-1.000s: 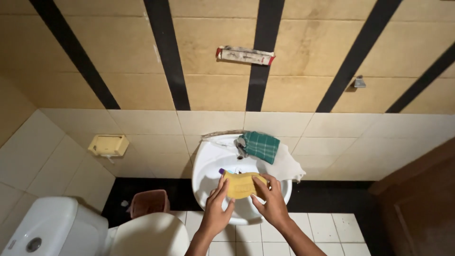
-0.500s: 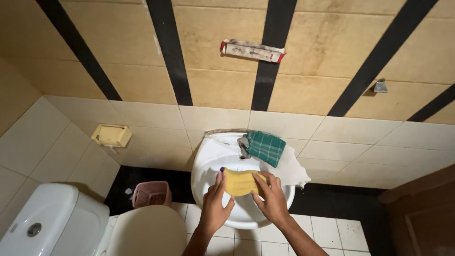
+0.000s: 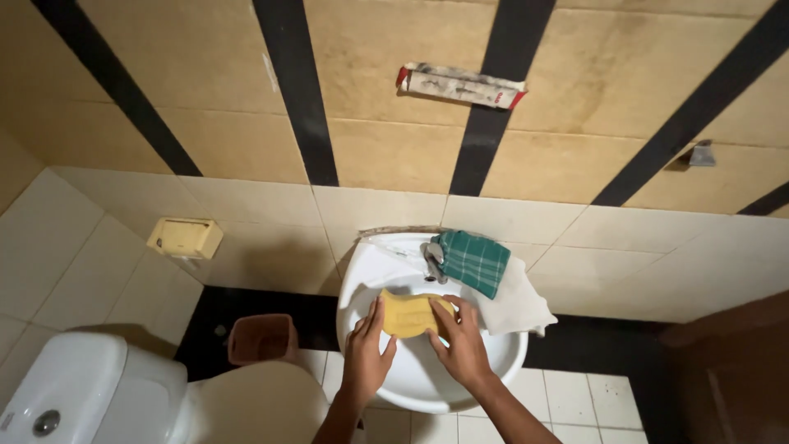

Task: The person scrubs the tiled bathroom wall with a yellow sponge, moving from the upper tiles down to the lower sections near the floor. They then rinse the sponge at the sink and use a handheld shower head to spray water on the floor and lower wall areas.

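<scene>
Head view, looking down: two bare hands meet over one white ceramic sink (image 3: 386,267), a round, smooth, glossy bowl fixed to the tiled wall. Between them is one yellow cloth (image 3: 408,313), soft and slightly crumpled, folded into a rough rectangle and held just above the basin's middle. The left hand (image 3: 367,355) has its grip on the cloth's left edge, fingers stretched up along it; the right hand (image 3: 461,347) grasps the right edge, fingers curled over the top corner.

One metal tap (image 3: 431,261), short and shiny, stands at the back of the sink. Just beside it on the rim lies one green checked cloth (image 3: 473,261), woven and folded, resting on one plain white cloth (image 3: 518,304) that drapes over the sink's right side.

On the wall above sits one long flattened tube (image 3: 460,85), white with red ends. One small metal hook (image 3: 699,154) is fixed further right. One cream, box-shaped holder (image 3: 185,238) sticks out from the tiles at the left. Below, one reddish-brown plastic bin (image 3: 261,338) stands on the dark floor strip, near one white toilet (image 3: 90,396) with a smooth cistern and a closed oval lid.
</scene>
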